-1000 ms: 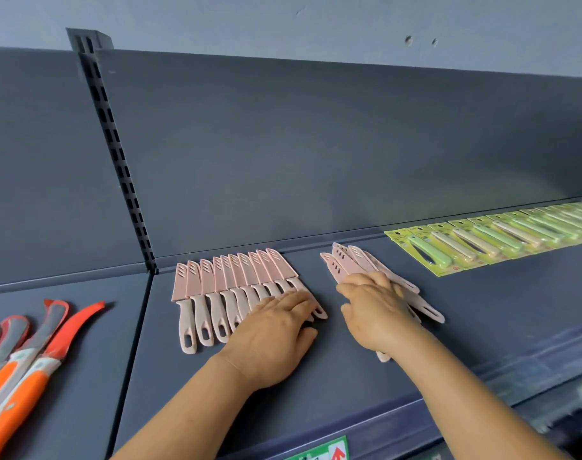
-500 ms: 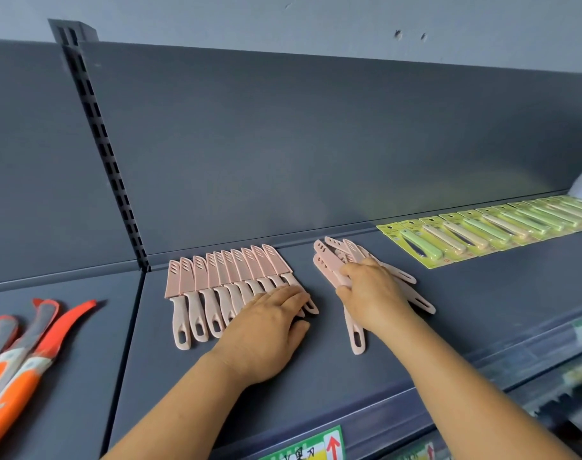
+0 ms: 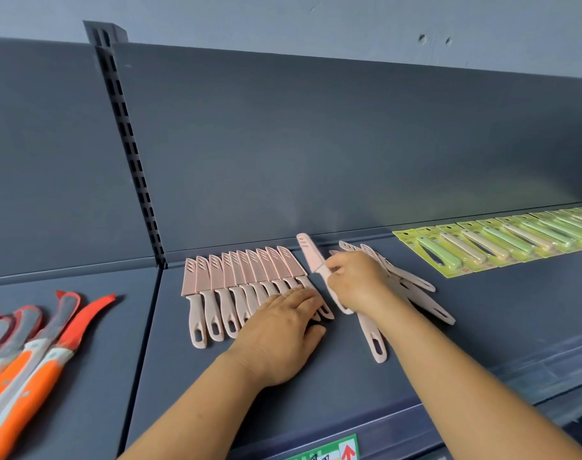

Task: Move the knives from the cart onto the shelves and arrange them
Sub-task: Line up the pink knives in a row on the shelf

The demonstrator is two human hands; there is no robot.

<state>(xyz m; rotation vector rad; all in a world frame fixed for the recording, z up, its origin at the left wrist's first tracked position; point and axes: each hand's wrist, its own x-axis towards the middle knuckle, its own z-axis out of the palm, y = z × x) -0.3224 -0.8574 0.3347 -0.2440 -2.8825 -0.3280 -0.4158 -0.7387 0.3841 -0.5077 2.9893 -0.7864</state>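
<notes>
Right hand [image 3: 356, 280] pinches a slim, matte pink plastic-sheathed knife [image 3: 311, 255].

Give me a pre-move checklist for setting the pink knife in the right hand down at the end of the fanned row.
1. Right hand has a grip on one pink knife: ok.
2. Sheath on that knife's blade: ok.
3. Left hand lies flat on the handles of the fanned row, steadying it: ok.
4. Bare shelf at the row's right end for one more: cannot tell, the hands cover it.
5. Loose pile lies clear of the row: ok.
</notes>
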